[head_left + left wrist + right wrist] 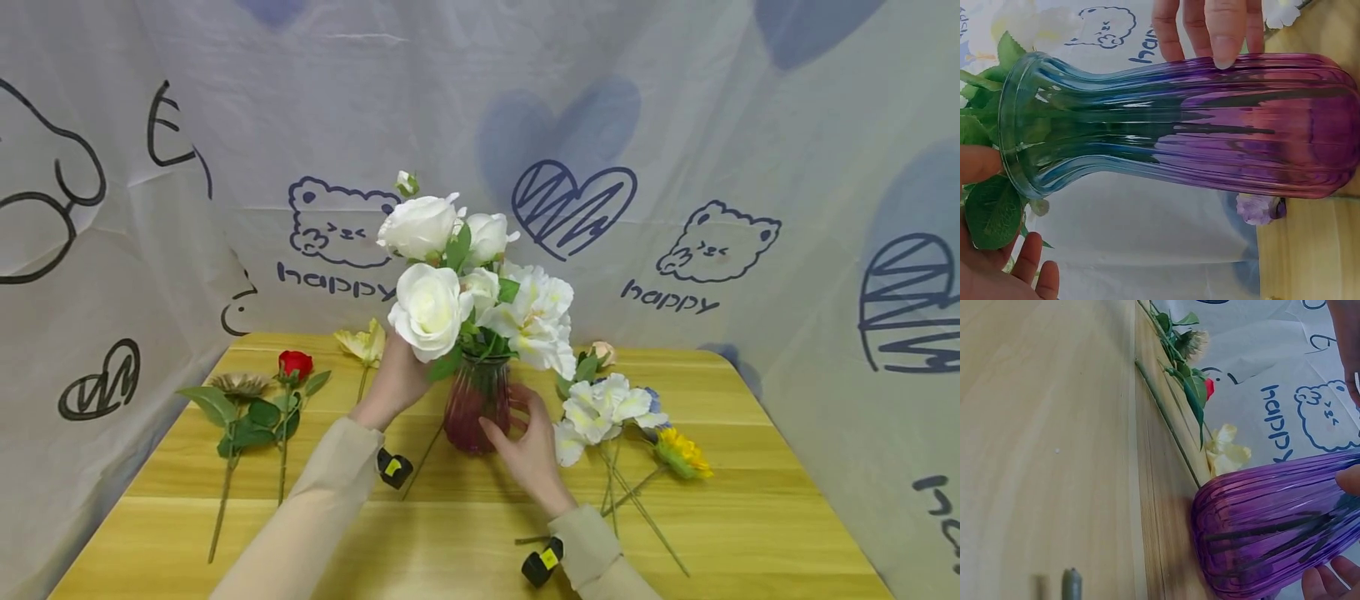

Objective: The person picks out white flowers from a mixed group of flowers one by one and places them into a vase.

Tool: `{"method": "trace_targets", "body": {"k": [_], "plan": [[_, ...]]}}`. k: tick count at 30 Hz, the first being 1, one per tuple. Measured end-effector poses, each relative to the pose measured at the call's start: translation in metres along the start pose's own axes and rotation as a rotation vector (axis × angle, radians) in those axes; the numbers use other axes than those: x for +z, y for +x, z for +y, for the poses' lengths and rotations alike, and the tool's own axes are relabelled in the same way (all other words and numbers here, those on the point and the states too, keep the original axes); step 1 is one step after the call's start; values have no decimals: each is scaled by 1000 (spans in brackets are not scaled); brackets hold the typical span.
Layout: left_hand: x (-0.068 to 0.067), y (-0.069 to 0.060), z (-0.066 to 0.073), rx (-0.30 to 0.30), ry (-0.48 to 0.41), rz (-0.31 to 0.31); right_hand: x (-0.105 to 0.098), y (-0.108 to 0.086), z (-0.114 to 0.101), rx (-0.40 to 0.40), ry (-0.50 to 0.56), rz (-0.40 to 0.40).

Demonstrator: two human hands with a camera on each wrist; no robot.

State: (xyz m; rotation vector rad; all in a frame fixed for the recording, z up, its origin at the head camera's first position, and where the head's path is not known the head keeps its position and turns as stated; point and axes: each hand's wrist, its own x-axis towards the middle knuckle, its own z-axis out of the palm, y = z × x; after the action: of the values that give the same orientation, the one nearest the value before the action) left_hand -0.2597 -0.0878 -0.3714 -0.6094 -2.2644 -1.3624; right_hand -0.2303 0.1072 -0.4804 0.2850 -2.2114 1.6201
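A ribbed glass vase [477,408], bluish at its neck and pink-purple below, stands upright on the table and holds white roses [427,310] and a ruffled white flower [534,318]. My right hand [531,450] holds the vase's lower body from the right, thumb in front and fingers around the side. Beside the rim is my left hand [397,375], partly hidden by the blooms in the head view. In the left wrist view its thumb lies close to the rim and its fingers are loosely bent by a green leaf [994,212]. Dark stems show through the glass.
Left on the wooden table [457,542] lie a red rose [295,364], a brownish flower [242,384] and a pale yellow flower [365,343]. On the right are white flowers [603,408], a yellow flower [682,454] and a peach bloom [603,353]. A printed cloth [450,100] hangs behind.
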Motion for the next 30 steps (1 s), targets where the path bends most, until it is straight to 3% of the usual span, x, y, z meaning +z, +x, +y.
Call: {"method": "trace_targets", "body": {"k": [7, 14, 17, 23, 30], "plan": [[-1, -10, -8, -35, -85, -1, -5, -3, 3, -3, -28, -19], [-3, -41, -31, -184, -24, -14, -16, -9, 6, 38, -32, -84], [-4, -58, -42, -210, 25, -41, -23, -11, 10, 56, -28, -118], [-5, -87, -57, -198, 189, -92, -38, -16, 15, 76, -87, -175], [-2, -103, -56, -158, 358, -177, -60, -21, 12, 93, -104, -228]]}}
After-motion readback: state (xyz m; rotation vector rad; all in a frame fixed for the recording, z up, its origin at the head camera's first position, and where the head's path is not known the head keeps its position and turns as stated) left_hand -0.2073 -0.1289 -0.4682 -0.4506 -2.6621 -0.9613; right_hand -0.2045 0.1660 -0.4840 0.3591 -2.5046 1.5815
